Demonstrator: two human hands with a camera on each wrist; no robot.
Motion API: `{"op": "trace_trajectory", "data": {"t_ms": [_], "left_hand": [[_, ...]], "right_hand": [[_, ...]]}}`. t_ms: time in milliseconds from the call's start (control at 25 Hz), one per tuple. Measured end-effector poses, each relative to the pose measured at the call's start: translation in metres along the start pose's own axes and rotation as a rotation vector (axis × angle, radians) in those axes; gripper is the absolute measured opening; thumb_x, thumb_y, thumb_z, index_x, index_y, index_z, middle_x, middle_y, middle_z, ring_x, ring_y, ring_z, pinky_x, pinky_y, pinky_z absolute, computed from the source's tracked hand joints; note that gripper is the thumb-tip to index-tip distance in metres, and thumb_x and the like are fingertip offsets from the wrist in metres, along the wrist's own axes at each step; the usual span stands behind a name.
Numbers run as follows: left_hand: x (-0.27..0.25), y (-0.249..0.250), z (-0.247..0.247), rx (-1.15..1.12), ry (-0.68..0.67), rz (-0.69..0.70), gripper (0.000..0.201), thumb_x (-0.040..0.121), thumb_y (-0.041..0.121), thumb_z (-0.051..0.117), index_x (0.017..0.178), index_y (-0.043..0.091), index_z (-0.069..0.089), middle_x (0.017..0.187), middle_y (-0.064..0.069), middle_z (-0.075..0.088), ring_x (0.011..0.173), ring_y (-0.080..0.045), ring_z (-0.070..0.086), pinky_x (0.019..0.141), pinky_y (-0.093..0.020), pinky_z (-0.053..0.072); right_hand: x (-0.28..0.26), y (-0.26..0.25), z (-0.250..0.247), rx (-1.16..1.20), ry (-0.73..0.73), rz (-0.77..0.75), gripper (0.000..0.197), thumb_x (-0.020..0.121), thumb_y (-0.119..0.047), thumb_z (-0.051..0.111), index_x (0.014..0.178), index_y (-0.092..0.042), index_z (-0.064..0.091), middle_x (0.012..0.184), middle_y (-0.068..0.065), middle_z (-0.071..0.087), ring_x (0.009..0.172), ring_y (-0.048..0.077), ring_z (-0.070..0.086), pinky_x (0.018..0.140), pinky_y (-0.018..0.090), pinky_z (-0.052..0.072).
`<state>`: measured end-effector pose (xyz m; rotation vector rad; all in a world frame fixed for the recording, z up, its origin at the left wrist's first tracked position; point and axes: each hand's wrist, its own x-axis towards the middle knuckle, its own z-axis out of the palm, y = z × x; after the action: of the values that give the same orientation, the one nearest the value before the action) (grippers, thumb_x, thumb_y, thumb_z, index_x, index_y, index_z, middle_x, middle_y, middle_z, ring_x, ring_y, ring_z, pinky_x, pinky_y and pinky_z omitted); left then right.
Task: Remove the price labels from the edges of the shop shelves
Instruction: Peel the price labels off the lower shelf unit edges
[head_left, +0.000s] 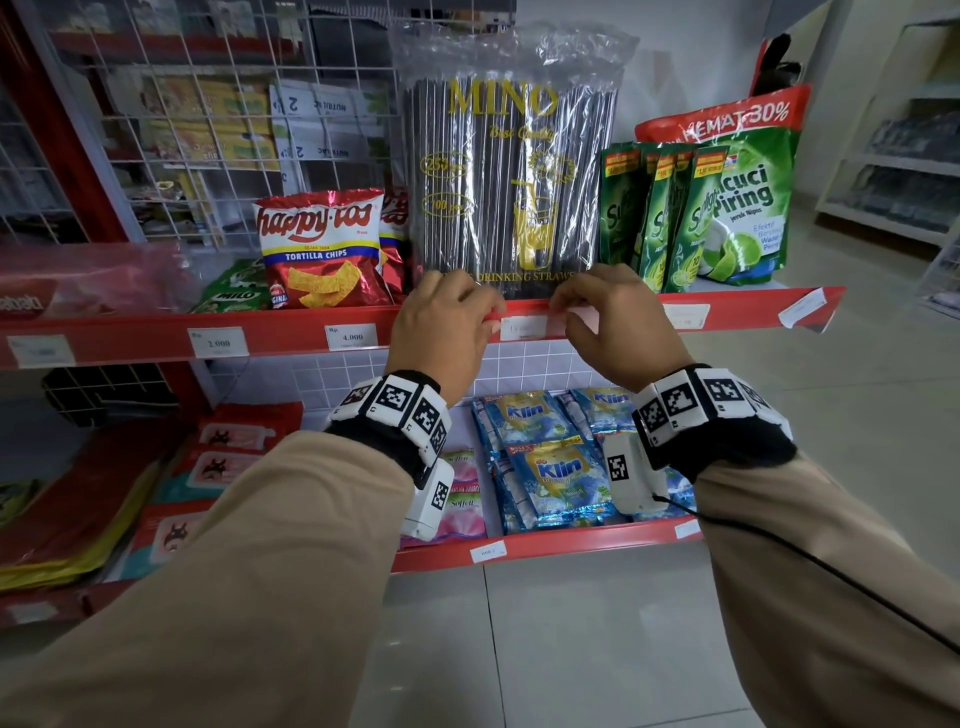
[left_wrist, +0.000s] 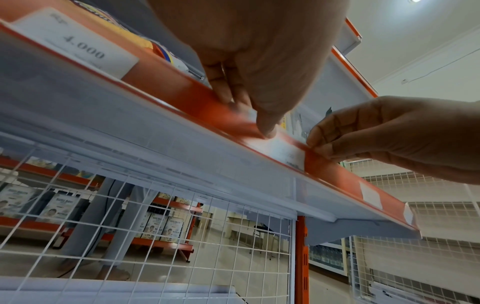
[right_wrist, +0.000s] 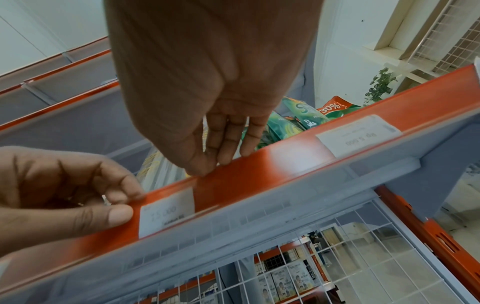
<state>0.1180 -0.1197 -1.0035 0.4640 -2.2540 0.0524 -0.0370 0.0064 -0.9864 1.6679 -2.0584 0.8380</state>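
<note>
- the upper shelf edge (head_left: 291, 332) runs left to right, with the lower shelf edge (head_left: 545, 545) below it;
- on the upper shelf, from left: chips bag (head_left: 324, 249), straws pack (head_left: 509, 171), then soap pouches (head_left: 696, 208) at the right;
- the price label (head_left: 522, 327) sits in the upper edge below the straws pack, between the left hand (head_left: 441, 325) and the right hand (head_left: 613, 322), both touching the edge beside it;
- further labels lie along the same edge: the 4.000 label (head_left: 352, 336) left of the left hand, the 2.000 label (head_left: 218, 342) further left;
- detergent sachets (head_left: 550, 457) lie on the lower shelf, below the hands;
- a wire grid (head_left: 208, 130) stands behind the upper shelf's goods
</note>
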Motion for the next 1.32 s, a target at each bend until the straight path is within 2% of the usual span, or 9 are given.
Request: {"op": "trace_trajectory", "data": {"t_ms": [160,280,440,600,680,800,1000,1200,1320], "left_hand": [[-0.01,-0.001,0.005,0.169,0.044,0.005,0.021,0.085,0.025,0.062,0.106,0.021,0.066,0.104,-0.001,0.056,0.101,-0.025,0.048,0.087,-0.038,0.033],[-0.032,0.002,0.015,0.14,0.066,-0.083,0.04,0.08,0.033,0.061,0.12,0.028,0.059,0.119,-0.001,0.049,0.108,-0.024,0.042,0.086,-0.038,0.032],[-0.093,0.01,0.048,0.115,-0.002,-0.145,0.041,0.08,0.032,0.057,0.121,0.027,0.055,0.135,-0.003,0.042,0.121,-0.025,0.036,0.094,-0.04,0.031],[-0.17,0.005,0.091,0.129,-0.326,-0.211,0.045,0.08,0.028,0.057,0.125,0.027,0.054,0.135,-0.004,0.046,0.123,-0.024,0.032,0.096,-0.04,0.025],[-0.204,-0.004,0.109,0.151,-0.539,-0.252,0.051,0.085,0.031,0.051,0.135,0.026,0.043,0.141,-0.002,0.04,0.129,-0.023,0.029,0.103,-0.039,0.021],[-0.241,-0.015,0.126,0.158,-0.706,-0.259,0.061,0.087,0.033,0.047,0.144,0.024,0.029,0.151,0.002,0.028,0.137,-0.02,0.025,0.11,-0.039,0.018],[-0.265,-0.018,0.136,0.165,-0.661,-0.21,0.073,0.079,0.03,0.056,0.146,0.018,0.031,0.149,-0.002,0.034,0.135,-0.023,0.032,0.108,-0.04,0.024],[-0.271,-0.02,0.14,0.143,-0.616,-0.194,0.078,0.074,0.026,0.061,0.146,0.016,0.032,0.147,-0.004,0.038,0.133,-0.025,0.036,0.11,-0.043,0.028],[-0.271,-0.021,0.14,0.149,-0.614,-0.189,0.079,0.074,0.026,0.062,0.146,0.015,0.032,0.147,-0.005,0.038,0.134,-0.026,0.036,0.11,-0.044,0.028]], "right_hand": [[-0.015,0.005,0.009,-0.051,0.104,-0.035,0.031,0.082,-0.006,0.058,0.111,-0.01,0.067,0.106,0.014,0.058,0.102,0.034,0.049,0.085,0.035,0.039],[-0.038,0.008,0.028,0.001,0.151,-0.041,0.03,0.082,-0.008,0.061,0.112,-0.01,0.064,0.108,0.013,0.055,0.106,0.031,0.049,0.084,0.032,0.038],[-0.082,0.004,0.079,0.095,-0.039,-0.052,0.028,0.083,-0.008,0.062,0.11,-0.012,0.064,0.103,0.01,0.057,0.1,0.029,0.053,0.081,0.035,0.044],[-0.135,0.006,0.138,0.163,-0.383,0.086,0.031,0.084,-0.01,0.06,0.114,-0.013,0.064,0.112,0.009,0.061,0.109,0.03,0.052,0.087,0.039,0.045],[-0.161,0.008,0.163,0.126,-0.523,0.148,0.036,0.083,-0.013,0.058,0.12,-0.017,0.061,0.119,0.007,0.059,0.114,0.028,0.049,0.092,0.038,0.043],[-0.193,0.012,0.191,0.01,-0.639,0.131,0.046,0.08,-0.015,0.058,0.126,-0.018,0.056,0.127,0.005,0.053,0.117,0.028,0.048,0.095,0.036,0.042],[-0.219,0.011,0.214,-0.174,-0.5,0.01,0.06,0.064,-0.006,0.063,0.123,-0.012,0.06,0.117,0.011,0.059,0.102,0.033,0.057,0.078,0.041,0.052],[-0.226,0.015,0.221,-0.334,-0.423,-0.092,0.065,0.064,-0.013,0.062,0.129,-0.011,0.055,0.116,0.011,0.058,0.098,0.032,0.056,0.072,0.039,0.047],[-0.222,0.01,0.222,-0.352,-0.4,-0.057,0.063,0.063,-0.012,0.062,0.125,-0.01,0.056,0.109,0.013,0.058,0.089,0.033,0.056,0.068,0.039,0.046]]}}
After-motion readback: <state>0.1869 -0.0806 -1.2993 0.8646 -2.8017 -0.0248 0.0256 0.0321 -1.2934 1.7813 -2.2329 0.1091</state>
